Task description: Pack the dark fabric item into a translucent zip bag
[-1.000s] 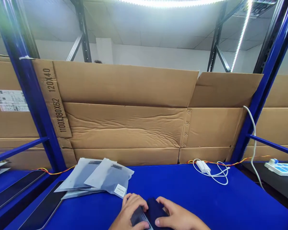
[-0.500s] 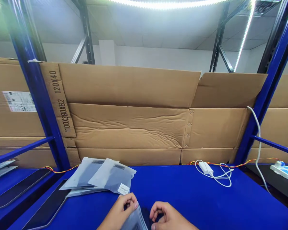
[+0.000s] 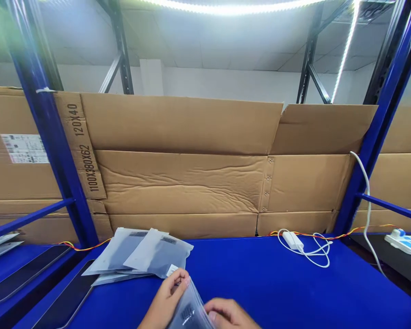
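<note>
Near the front edge, a frosted plastic bag (image 3: pixel 189 310) with a dark barcode print stands tilted, its lower part cut off by the picture's bottom. My left hand (image 3: pixel 167 299) pinches its upper corner between thumb and fingers. Curled against the bag's right edge is my right hand (image 3: pixel 231 314), thumb and fingers closed there; the fingertips are partly hidden. Just beyond my left hand lies a loose pile of similar frosted bags (image 3: pixel 154 253), with barcodes and a white label partly covered by that hand.
A blue tabletop (image 3: pixel 260 278) spreads ahead, backed by a cardboard wall (image 3: pixel 181 183). At left lies a dark flat tablet-like panel (image 3: pixel 66 297). A white adapter with cable (image 3: pixel 293 241) sits at back right, near a power strip (image 3: pixel 406 243). Blue posts (image 3: pixel 358 178) flank the sides.
My right hand has moved left from beside the bag to its right edge. My left hand and the bag shifted slightly left and up, and more of the bag's front shows.
</note>
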A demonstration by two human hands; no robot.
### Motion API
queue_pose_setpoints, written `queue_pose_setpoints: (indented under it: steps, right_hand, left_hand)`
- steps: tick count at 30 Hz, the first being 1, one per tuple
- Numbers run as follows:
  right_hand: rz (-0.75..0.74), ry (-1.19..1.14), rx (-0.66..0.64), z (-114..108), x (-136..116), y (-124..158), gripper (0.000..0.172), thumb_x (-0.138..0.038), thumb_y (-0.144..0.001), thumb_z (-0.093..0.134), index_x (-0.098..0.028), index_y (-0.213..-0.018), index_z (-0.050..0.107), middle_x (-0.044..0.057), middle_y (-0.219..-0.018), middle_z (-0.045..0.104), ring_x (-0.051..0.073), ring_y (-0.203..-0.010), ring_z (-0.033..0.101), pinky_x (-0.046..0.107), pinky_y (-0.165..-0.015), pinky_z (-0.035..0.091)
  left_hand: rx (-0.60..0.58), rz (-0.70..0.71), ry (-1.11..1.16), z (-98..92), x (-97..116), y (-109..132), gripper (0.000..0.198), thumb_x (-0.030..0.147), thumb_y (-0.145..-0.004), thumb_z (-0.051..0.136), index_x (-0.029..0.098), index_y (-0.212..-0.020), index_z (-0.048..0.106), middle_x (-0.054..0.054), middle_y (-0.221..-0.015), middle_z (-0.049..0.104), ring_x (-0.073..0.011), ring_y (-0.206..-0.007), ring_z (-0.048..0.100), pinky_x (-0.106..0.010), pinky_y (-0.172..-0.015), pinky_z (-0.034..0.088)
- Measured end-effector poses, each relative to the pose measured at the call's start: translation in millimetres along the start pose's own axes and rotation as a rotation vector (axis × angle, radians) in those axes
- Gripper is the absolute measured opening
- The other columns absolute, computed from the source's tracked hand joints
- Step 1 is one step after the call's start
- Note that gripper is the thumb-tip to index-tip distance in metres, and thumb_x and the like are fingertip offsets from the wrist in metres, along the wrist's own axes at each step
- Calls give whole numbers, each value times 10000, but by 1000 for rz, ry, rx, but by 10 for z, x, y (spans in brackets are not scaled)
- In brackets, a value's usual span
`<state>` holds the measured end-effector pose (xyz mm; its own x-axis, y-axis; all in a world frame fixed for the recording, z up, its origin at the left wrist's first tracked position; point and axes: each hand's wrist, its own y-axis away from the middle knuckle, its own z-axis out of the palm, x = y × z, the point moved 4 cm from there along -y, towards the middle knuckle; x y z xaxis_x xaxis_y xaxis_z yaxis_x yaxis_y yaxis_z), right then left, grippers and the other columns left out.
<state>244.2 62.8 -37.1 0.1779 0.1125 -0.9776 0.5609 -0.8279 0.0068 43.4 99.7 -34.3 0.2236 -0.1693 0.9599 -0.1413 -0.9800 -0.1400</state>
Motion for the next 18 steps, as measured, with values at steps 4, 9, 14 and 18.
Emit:
queue_pose_setpoints:
  steps: [4,9,14,18]
  right_hand:
    - [-20,-107,300,-349,161,-20,492,-602,-789,665,-232,-1112,646,66,-1020,672,236,-948,615,364,-875,473]
    - [4,-251,292,-464,280,-80,493,-629,-695,739,-180,-875,643,-18,-701,565,157,-622,546,299,-612,425]
    - [-58,-196,271,-419,255,-81,455,-576,-720,748,-205,-964,646,-61,-691,494,125,-637,486,278,-653,379]
    - [-71,-233,30,-157,275,-140,584,-514,-690,788,-242,-1147,545,-76,-740,512,91,-628,448,253,-647,349]
  left_hand:
    - [308,-31,131,-208,-19,4,394,641,-801,654,250,-829,617,46,-750,549,-182,-732,517,-250,-685,450]
    - [333,-167,400,-211,-6,64,465,674,-710,721,237,-840,631,34,-755,634,-167,-669,591,-245,-625,481]
    - [-279,-284,363,141,96,131,619,808,-808,471,208,-854,616,-3,-701,660,-106,-415,540,-219,-430,361]
    - [-372,-173,45,332,-15,140,580,758,-722,648,195,-861,653,12,-768,623,-118,-558,566,-228,-515,370]
